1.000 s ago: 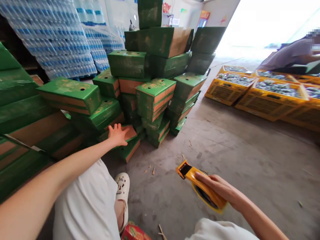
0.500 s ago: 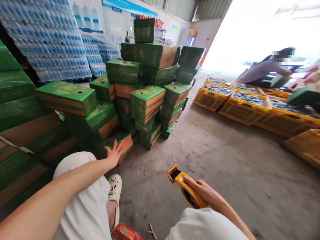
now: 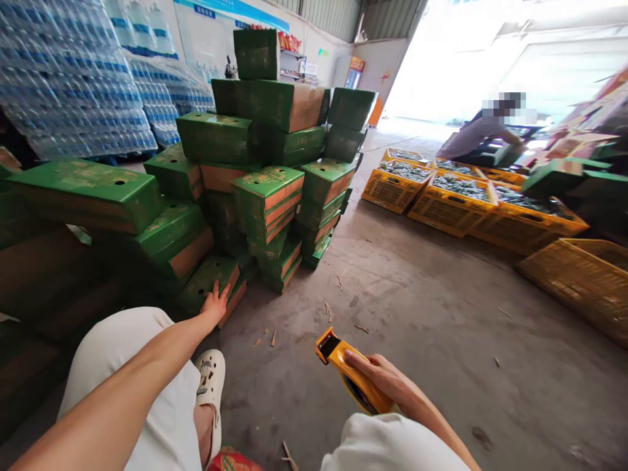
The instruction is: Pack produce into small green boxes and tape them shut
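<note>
My left hand [image 3: 214,306] rests with spread fingers on a low green carton [image 3: 209,276] at the near foot of the stacks. In my right hand [image 3: 380,379] is a yellow tape dispenser [image 3: 350,363], held above my knee with its dark mouth pointing forward. Whether tape hangs from the mouth I cannot tell. Just beyond the low carton rise more green cartons [image 3: 267,183] with brown tape-coloured bands. Another carton [image 3: 88,190] lies on the pile to the left.
Yellow crates [image 3: 449,209] filled with small grey-green items stand at the right, near a crouching person [image 3: 478,134]. A further yellow crate [image 3: 579,275] sits closer. Wrapped water bottles [image 3: 73,85] tower at the back left. Scraps [image 3: 273,337] litter the concrete floor. A red package [image 3: 233,460] lies by my shoe.
The view has turned a little to the right, so the scene shifts left. My left hand now lies further onto the low carton's top. The tape dispenser stays in my right hand.
</note>
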`<act>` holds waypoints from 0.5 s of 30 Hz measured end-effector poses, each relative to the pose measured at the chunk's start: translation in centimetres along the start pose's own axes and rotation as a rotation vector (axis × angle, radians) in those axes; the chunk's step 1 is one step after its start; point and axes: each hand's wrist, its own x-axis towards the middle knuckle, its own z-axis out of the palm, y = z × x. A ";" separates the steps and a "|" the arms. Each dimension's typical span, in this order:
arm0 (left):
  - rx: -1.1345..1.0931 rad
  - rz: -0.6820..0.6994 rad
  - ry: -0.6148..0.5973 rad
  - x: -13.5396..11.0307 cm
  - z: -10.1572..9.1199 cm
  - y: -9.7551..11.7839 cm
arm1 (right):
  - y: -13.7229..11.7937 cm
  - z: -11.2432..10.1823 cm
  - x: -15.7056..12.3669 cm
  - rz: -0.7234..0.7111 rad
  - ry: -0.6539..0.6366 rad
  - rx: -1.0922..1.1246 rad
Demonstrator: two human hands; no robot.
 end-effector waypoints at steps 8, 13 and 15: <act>0.038 0.045 -0.009 0.3 -1.3 1.0 | 0.3 0.7 0.6 0.099 -0.025 0.097; -0.038 0.364 -0.150 -0.6 -2.4 5.8 | 4.0 2.2 0.9 0.201 0.048 0.065; -0.107 0.570 -0.217 -1.4 -2.1 8.5 | 6.1 2.9 0.9 0.261 0.174 -0.038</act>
